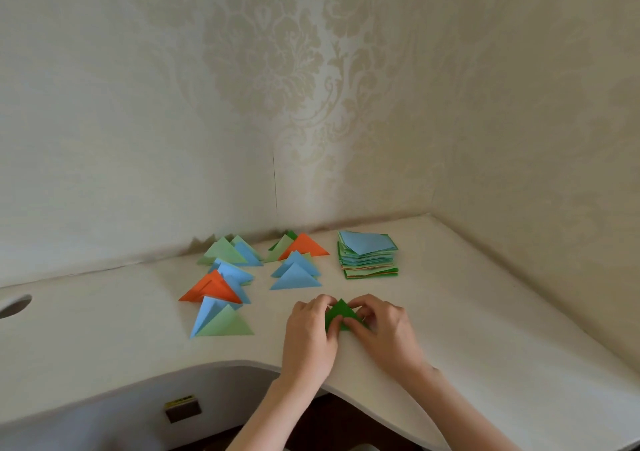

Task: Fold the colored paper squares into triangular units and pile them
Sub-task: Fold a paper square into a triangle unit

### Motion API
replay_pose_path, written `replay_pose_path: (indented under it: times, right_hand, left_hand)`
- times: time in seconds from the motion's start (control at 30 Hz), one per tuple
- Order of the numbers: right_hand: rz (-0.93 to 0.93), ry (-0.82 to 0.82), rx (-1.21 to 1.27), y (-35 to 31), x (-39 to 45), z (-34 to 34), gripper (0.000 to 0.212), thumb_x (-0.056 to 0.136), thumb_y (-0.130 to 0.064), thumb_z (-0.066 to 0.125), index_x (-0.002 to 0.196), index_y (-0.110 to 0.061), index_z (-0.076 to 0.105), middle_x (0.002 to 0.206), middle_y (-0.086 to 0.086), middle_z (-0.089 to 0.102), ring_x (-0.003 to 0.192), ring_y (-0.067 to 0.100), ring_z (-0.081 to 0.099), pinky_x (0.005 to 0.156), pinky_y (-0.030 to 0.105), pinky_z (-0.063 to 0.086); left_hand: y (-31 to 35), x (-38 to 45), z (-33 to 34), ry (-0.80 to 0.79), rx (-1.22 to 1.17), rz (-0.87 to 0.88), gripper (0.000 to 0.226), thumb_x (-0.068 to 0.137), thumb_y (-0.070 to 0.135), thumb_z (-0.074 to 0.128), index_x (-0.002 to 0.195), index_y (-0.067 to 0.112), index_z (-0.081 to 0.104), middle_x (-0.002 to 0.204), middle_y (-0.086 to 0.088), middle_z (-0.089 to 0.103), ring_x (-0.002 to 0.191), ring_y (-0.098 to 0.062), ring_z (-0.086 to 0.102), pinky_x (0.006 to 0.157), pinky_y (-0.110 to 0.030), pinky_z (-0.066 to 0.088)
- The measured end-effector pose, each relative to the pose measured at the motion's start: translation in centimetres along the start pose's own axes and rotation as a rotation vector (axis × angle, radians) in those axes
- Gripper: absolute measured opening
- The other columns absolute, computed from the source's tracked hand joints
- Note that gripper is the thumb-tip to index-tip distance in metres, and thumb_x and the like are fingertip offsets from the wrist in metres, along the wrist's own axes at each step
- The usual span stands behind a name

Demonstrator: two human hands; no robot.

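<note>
Left hand (309,333) and right hand (382,329) side by side, fingers curled, each grip pinching.

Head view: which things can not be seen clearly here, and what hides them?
- Dark green folded paper triangle, head view: its lower corners are covered by the left hand and right hand.
- Stack of unfolded coloured paper squares: sheets too thin to count.
- Small dark label under the white desk: print too small to read.
- Round desk hole: cut off by the left edge.

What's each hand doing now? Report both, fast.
Left hand: pinching the dark green paper on the desk.
Right hand: pinching the same paper's other side.
</note>
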State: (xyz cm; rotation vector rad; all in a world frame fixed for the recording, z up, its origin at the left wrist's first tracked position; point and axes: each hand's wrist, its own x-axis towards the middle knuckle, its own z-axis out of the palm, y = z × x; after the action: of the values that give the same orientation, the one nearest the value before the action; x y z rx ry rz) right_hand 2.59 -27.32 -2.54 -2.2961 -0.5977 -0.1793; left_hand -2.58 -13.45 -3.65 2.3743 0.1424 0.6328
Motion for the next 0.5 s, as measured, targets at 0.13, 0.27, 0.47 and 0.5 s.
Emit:
replay_pose_path:
  times: [0.13,0.27,0.47,0.5]
  right_hand:
    - [0.006,-0.070,0.085,0.3,-0.2,-0.4,0.026,0.078,-0.030,0.075,0.103,-0.027,0.068,0.079,-0.012,0.066,0.078,-0.001,0.059,0.071,0.007,0.042]
    - [-0.001,-0.090,0.085,0.5,-0.2,-0.7,0.023,0.081,-0.030,0.073,0.102,-0.027,0.068,0.083,-0.013,0.066,0.081,-0.005,0.058,0.072,0.005,0.041]
    - [0.038,-0.016,0.012,0.5,0.0,0.3,0.026,0.076,-0.037,0.076,0.100,-0.028,0.068,0.080,-0.011,0.065,0.077,0.002,0.059,0.073,0.017,0.047]
    - [0.050,-0.003,-0.006,0.4,0.0,0.5,0.028,0.074,-0.039,0.077,0.099,-0.030,0.068,0.081,-0.011,0.065,0.077,0.002,0.059,0.074,0.021,0.048]
  left_hand:
    - [-0.7,-0.1,-0.4,-0.069,-0.099,-0.001,0.024,0.086,0.023,0.067,0.108,0.029,0.058,0.081,0.020,0.053,0.086,-0.006,0.051,0.070,-0.015,0.042]
    - [-0.9,-0.1,-0.7,-0.085,-0.129,-0.010,0.026,0.083,0.030,0.069,0.107,0.032,0.058,0.079,0.015,0.056,0.082,-0.004,0.051,0.067,-0.012,0.039]
    - [-0.5,-0.3,-0.8,0.052,0.050,-0.027,0.026,0.082,0.032,0.072,0.104,0.025,0.060,0.069,0.016,0.051,0.077,-0.009,0.046,0.068,-0.027,0.038]
    - [-0.5,-0.3,-0.8,0.057,0.065,-0.042,0.026,0.082,0.033,0.072,0.105,0.026,0.060,0.069,0.016,0.051,0.078,-0.009,0.045,0.069,-0.027,0.036]
